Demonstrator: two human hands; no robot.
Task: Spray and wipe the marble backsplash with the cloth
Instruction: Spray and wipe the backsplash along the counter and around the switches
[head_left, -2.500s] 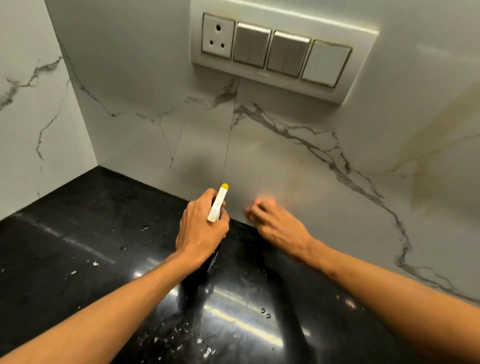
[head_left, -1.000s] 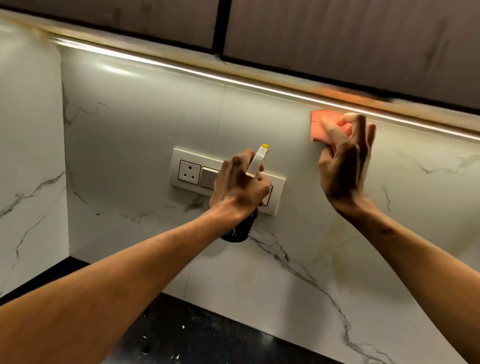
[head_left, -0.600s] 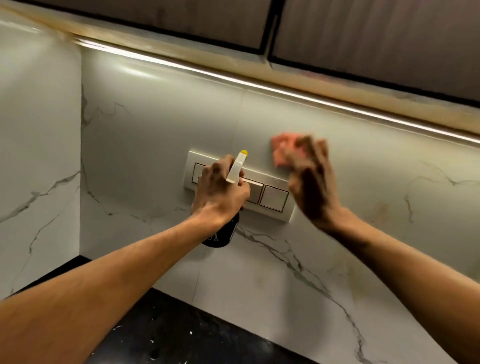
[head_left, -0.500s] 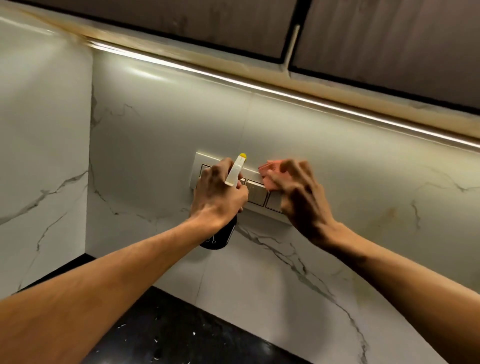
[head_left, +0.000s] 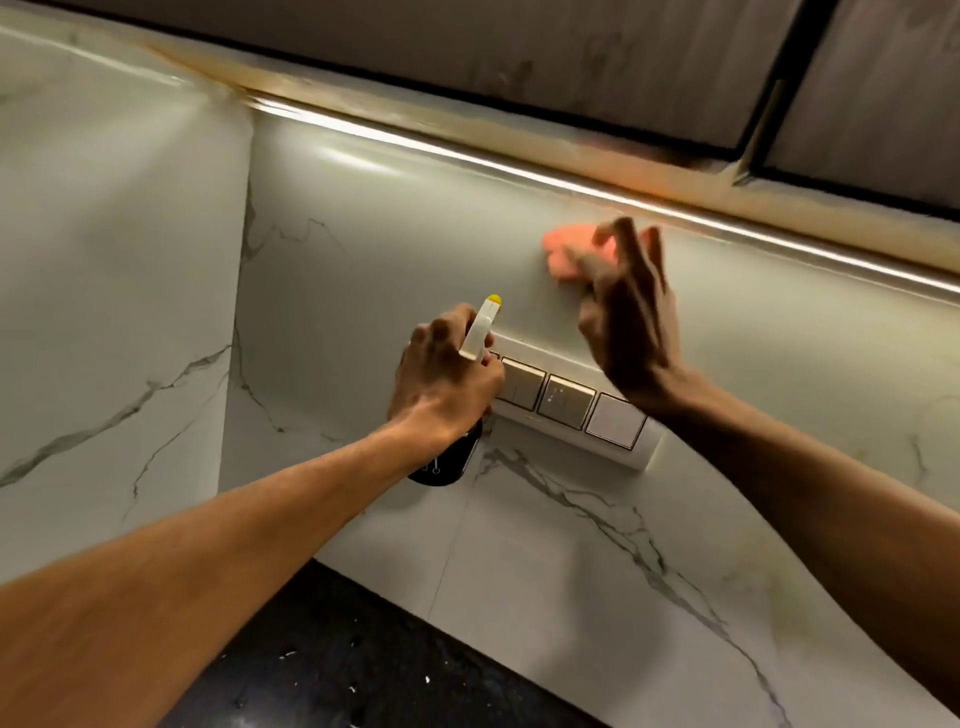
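Wiping the backsplash (head_left: 363, 249) above the switches (head_left: 566, 402)

Right hand (head_left: 628, 322) presses the cloth (head_left: 563, 254) flat; left hand (head_left: 447, 379), grip closed around the spray bottle (head_left: 480, 327). Best overlap strokes, avoiding switches.

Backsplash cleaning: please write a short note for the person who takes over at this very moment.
Left hand: closed around the spray bottle, nozzle up, held in front of the switch panel.
Right hand: presses the orange cloth on the marble backsplash, above the panel and just under the light strip. The hand is blurred.
Done: cannot tell which areas are already wiped.
Left: yellowish marks show on the lower right marble. White specks lie on the black counter.
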